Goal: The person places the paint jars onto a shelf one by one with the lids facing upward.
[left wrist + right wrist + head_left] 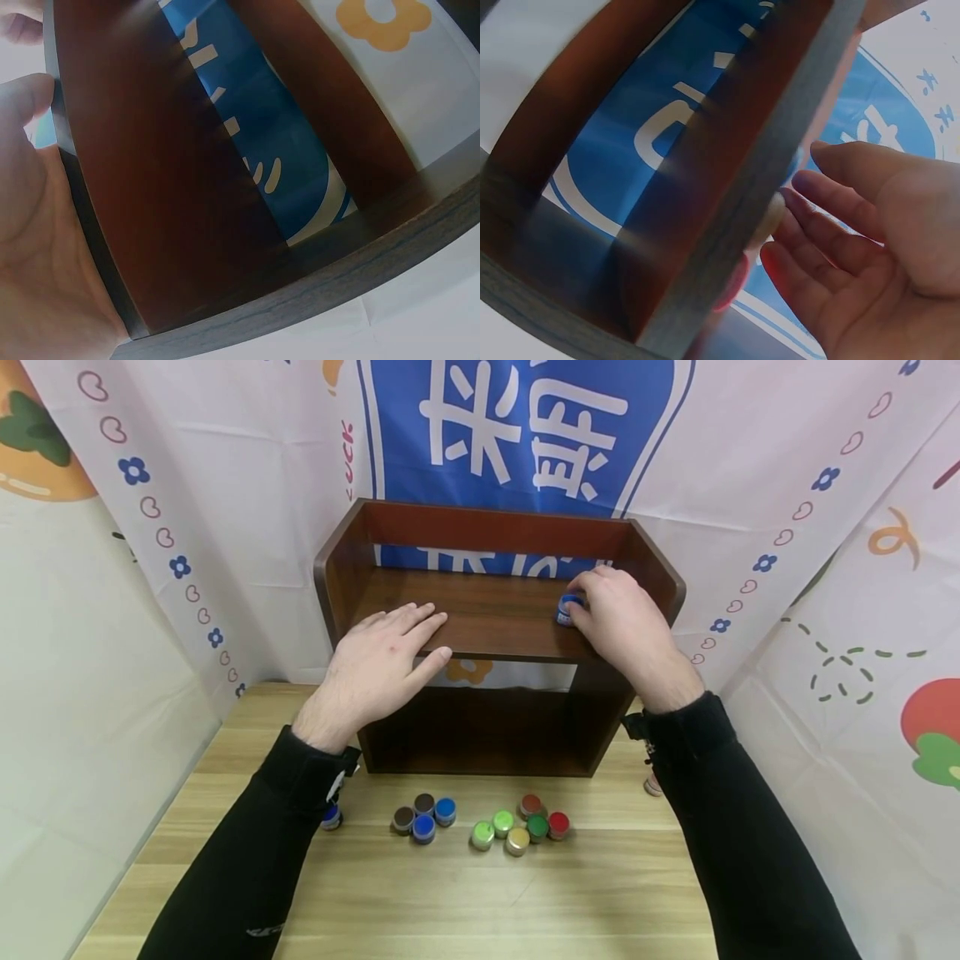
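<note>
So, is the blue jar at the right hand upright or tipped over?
Upright: in the head view, the blue jar at the right hand shows its blue lid uppermost, its side below.

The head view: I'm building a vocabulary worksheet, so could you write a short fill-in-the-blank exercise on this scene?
1. The right grip holds a small jar that is mainly ____ in colour.
2. The shelf unit has two levels; the left grip is at the ____ one.
3. Near the gold-lidded jar on the table, ____ jars have light green lids.
4. The dark green-lidded jar's right-hand neighbour has a ____ lid.

Missing words: blue; upper; two; red.
</note>
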A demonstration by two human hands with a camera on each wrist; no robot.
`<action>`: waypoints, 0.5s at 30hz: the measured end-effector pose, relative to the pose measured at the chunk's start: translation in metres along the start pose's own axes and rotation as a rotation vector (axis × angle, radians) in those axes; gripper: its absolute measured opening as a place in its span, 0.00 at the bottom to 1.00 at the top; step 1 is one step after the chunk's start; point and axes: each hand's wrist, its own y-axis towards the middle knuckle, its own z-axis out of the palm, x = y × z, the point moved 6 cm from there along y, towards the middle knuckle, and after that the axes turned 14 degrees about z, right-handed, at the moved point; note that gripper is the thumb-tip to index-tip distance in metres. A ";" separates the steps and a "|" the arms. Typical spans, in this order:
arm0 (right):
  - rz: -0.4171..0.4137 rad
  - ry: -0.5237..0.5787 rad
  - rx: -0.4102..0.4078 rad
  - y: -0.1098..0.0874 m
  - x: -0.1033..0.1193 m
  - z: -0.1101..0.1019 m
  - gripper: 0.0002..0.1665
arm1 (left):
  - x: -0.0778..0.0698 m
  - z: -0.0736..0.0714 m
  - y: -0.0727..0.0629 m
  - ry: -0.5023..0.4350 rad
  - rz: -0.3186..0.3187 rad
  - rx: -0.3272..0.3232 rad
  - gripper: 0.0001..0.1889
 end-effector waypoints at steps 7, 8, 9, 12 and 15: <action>-0.032 0.072 -0.034 -0.016 -0.003 -0.008 0.20 | 0.000 0.000 0.000 -0.001 -0.002 0.007 0.39; -0.038 0.083 -0.037 -0.018 -0.003 -0.009 0.20 | 0.000 0.000 0.000 -0.001 -0.002 0.008 0.39; -0.043 0.092 -0.041 -0.020 -0.004 -0.009 0.20 | 0.000 0.000 0.000 -0.001 -0.003 0.008 0.39; -0.062 0.109 -0.062 -0.028 -0.006 -0.011 0.21 | 0.000 0.000 0.000 -0.002 -0.003 0.009 0.39; -0.082 0.124 -0.097 -0.037 -0.008 -0.013 0.22 | 0.001 0.000 0.000 -0.002 -0.003 0.011 0.40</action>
